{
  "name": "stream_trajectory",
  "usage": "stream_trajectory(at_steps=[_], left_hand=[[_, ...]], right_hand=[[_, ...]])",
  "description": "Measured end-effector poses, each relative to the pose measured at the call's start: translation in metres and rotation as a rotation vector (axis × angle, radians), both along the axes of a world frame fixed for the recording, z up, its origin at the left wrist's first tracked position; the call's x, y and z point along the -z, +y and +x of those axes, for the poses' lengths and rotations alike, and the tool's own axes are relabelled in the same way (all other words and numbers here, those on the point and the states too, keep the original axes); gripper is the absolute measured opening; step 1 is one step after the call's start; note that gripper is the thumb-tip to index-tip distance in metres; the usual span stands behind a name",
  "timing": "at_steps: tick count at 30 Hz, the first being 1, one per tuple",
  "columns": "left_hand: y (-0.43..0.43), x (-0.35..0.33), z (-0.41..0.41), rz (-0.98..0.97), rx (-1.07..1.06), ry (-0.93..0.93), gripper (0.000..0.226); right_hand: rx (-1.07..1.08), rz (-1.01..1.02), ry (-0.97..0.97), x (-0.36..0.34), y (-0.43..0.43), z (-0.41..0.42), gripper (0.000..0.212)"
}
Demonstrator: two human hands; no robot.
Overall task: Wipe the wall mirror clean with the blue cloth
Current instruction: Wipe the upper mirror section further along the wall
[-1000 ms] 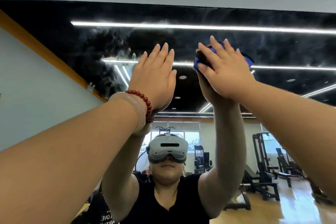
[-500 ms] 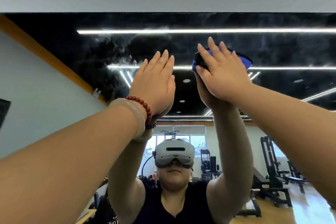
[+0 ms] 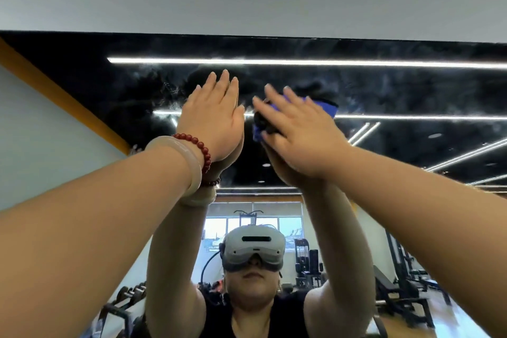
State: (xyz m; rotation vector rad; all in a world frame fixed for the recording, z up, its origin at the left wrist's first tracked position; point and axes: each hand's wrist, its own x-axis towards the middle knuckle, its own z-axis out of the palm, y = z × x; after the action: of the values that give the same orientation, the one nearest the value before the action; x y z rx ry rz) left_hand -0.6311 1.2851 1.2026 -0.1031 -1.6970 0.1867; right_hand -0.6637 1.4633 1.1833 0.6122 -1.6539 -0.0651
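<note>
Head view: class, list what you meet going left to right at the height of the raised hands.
Orange wall band → pale bangle → left hand → right hand. The blue cloth lies under the right hand, so it is left out.

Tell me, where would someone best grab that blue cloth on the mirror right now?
Pinch the free corner of the blue cloth, which pokes out past the fingertips of the right hand, coming from the upper right. The rest lies pressed flat between the palm and the wall mirror, so that corner likely offers the easiest hold.
</note>
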Motion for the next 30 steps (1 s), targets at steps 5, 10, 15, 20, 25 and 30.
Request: stream_trajectory(at_steps=[5,10,15,20,25,30], left_hand=[[0.000,0.000,0.000,-0.004,0.012,0.000,0.056],[-0.002,0.000,-0.002,-0.007,0.020,0.018,0.056],[0.000,-0.002,0.002,-0.001,0.071,0.001,0.055],[-0.001,-0.007,0.007,-0.003,0.072,0.114,0.047],[0.001,-0.020,0.003,-0.021,0.088,0.086,0.053],[0.001,-0.034,-0.001,0.003,0.147,0.056,0.056]], right_hand=[[0.018,-0.063,-0.029,-0.022,0.029,-0.003,0.059],[0.045,-0.346,-0.078,-0.042,0.034,-0.008,0.055],[0.000,0.112,0.032,-0.009,-0.005,0.004,0.057],[0.002,-0.127,-0.032,-0.049,0.014,-0.001,0.057],[0.005,-0.146,-0.013,-0.045,-0.003,0.000,0.055],[-0.022,0.097,0.022,-0.042,0.005,0.001,0.055]])
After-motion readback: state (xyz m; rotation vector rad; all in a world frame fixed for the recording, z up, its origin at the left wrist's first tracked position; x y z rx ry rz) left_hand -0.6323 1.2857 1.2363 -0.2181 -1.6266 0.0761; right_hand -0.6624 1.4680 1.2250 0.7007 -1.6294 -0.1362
